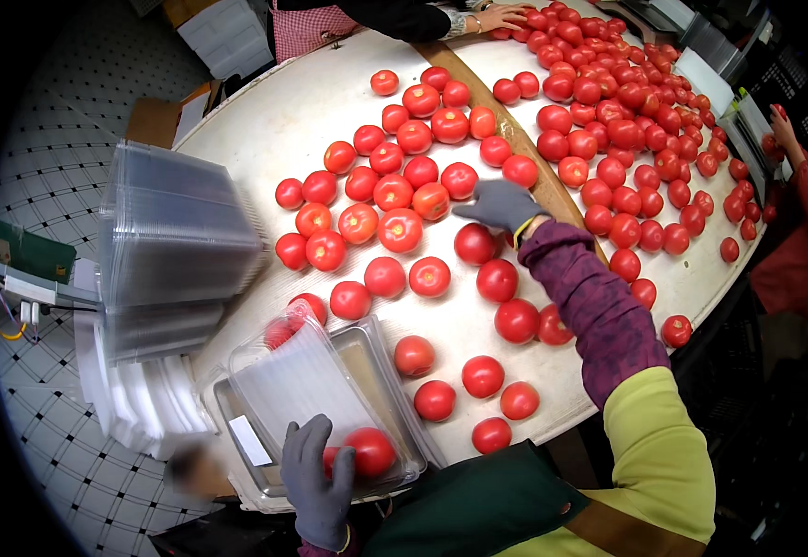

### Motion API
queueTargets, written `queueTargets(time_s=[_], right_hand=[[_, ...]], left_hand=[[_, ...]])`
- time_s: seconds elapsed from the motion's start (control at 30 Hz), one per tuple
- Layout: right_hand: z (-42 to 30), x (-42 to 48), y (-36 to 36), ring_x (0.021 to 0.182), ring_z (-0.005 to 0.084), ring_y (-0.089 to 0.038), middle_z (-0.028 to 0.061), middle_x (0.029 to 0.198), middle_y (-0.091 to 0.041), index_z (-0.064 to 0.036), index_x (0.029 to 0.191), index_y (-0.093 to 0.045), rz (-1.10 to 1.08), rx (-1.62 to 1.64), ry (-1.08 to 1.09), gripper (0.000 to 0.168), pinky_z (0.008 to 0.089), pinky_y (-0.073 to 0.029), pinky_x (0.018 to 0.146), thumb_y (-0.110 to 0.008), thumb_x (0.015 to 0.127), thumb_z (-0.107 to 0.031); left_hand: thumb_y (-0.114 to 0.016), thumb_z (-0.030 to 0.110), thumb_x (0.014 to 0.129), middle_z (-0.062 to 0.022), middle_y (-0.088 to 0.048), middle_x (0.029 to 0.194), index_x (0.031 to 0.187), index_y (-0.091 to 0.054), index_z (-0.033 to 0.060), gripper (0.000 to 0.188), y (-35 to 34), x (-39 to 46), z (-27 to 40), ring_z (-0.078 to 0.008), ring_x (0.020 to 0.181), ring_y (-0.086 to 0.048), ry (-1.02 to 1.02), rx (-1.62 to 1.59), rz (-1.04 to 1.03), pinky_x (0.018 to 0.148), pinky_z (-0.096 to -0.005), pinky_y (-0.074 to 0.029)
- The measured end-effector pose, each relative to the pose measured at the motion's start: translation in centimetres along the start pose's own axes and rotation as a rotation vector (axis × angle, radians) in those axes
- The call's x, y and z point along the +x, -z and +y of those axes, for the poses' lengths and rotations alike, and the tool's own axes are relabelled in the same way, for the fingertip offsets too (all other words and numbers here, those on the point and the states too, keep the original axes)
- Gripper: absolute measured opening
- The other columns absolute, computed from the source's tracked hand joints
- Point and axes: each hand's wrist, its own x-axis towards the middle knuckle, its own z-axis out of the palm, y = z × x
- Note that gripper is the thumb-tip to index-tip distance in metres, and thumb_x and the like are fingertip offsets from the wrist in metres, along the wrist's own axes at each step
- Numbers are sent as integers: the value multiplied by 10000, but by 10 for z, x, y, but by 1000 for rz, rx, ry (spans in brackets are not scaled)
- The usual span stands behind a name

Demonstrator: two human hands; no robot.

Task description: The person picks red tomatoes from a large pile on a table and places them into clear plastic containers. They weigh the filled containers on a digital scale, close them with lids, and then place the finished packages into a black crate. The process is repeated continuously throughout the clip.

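My left hand [317, 473], in a grey glove, is at the near end of a clear plastic container [299, 376]. Its fingers and thumb are spread beside a large red tomato [369, 451] in that container; a second tomato shows partly between them. Beneath the container lies a shallow grey tray [359, 348] with a white label. Also gloved in grey, my right hand [501, 207] reaches across the table among loose tomatoes. One tomato [475, 244] lies just below it. The underside of this hand is hidden, so any grasp cannot be seen.
Loose tomatoes [400, 230] cover the white table [258, 132]. A wooden strip [536, 157] divides them from a larger heap [627, 132]. Stacked clear plastic containers [174, 244] stand at the left, above white trays [146, 404]. Other people's hands [505, 17] are at the far and right sides.
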Motion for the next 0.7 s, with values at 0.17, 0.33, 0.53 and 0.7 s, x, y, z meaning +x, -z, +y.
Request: queueTargets(time_s=[0.17, 0.33, 0.53, 0.7], right_hand=[[7, 52, -34, 1034, 331, -575, 162, 1163, -557, -118, 1203, -505, 318, 49, 130, 563, 454, -482, 833, -708, 695, -248], [-9, 49, -44, 1021, 367, -564, 201, 1147, -519, -144, 1286, -440, 256, 11, -45, 699, 445, -469, 875, -716, 649, -222], [-35, -42, 4, 996, 225, -580, 117, 1114, -586, -69, 1298, -455, -60, 964, 391, 694, 369, -476, 842, -719, 726, -360], [-70, -77, 58, 955, 233, -595, 133, 1077, -622, -46, 1230, -535, -422, 752, 656, 520, 352, -473, 858, -611, 854, -397]], left_hand=[[-689, 41, 728, -165, -607, 1114, 1145, -553, 15, 439, 3, 10, 6, -370, 1001, -583, -16, 19, -3, 970, -509, -418], [-678, 21, 734, -170, -613, 1117, 1116, -577, -5, 396, 0, 31, 22, -338, 993, -606, 13, -155, -63, 915, -423, -467], [-662, 183, 784, -232, -545, 1187, 1326, -381, 14, 634, -22, 49, 52, -332, 1018, -602, 461, -1281, -129, 859, -410, -519], [-733, 328, 746, -270, -516, 1192, 1360, -327, 40, 791, -26, 59, 64, -374, 948, -617, 578, -1732, -392, 732, -426, -566]])
